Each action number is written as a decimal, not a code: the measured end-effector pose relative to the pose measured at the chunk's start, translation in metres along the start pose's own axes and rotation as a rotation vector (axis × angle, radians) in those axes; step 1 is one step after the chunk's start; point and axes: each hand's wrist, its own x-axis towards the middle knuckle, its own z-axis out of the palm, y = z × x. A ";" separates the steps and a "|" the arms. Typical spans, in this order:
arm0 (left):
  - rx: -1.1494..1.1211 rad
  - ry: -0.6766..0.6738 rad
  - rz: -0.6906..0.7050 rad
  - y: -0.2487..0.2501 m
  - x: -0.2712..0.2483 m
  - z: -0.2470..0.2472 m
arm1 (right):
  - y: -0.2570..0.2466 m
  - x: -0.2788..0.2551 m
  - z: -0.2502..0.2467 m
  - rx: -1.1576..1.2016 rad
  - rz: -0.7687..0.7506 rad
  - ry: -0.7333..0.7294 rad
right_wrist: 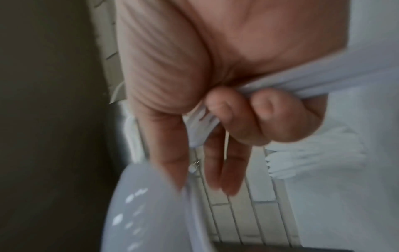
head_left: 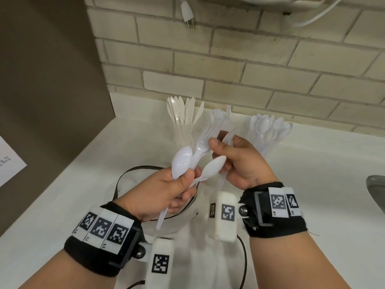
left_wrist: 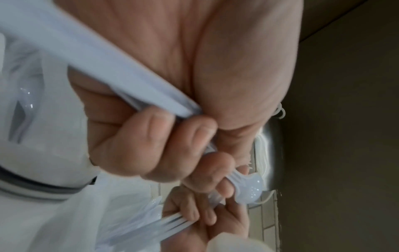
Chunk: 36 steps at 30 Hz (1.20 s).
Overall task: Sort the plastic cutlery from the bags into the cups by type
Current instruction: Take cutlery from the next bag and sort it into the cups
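My left hand [head_left: 177, 184] grips a mixed bundle of white plastic cutlery by the handles: a spoon [head_left: 182, 161], a second spoon [head_left: 212, 166] and several forks [head_left: 205, 140] fanning up and right. My right hand [head_left: 239, 161] holds a few forks [head_left: 229, 136] in its curled fingers, with its thumb on the left hand's forks. The left wrist view shows fingers wrapped round the handles [left_wrist: 97, 56]. At the back stand a cup of knives [head_left: 181, 113], a cup of forks [head_left: 220, 113] and a cup of spoons [head_left: 268, 128].
A white bag with a black-edged mouth [head_left: 125, 176] lies on the white counter [head_left: 83, 174] under my hands. A brown panel [head_left: 52, 69] rises at the left and a tiled wall [head_left: 270, 69] behind. A sink edge [head_left: 377, 188] shows at the right. A plug [head_left: 187, 15] hangs above.
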 end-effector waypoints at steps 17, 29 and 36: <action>0.075 0.092 -0.168 -0.006 0.002 -0.002 | 0.014 0.029 0.002 0.346 0.091 0.348; -0.002 0.358 -0.036 0.015 -0.001 -0.031 | -0.057 0.123 -0.056 -0.105 -0.424 0.536; -0.016 0.331 -0.049 0.019 0.003 -0.035 | -0.013 0.170 -0.080 -0.183 -0.406 0.572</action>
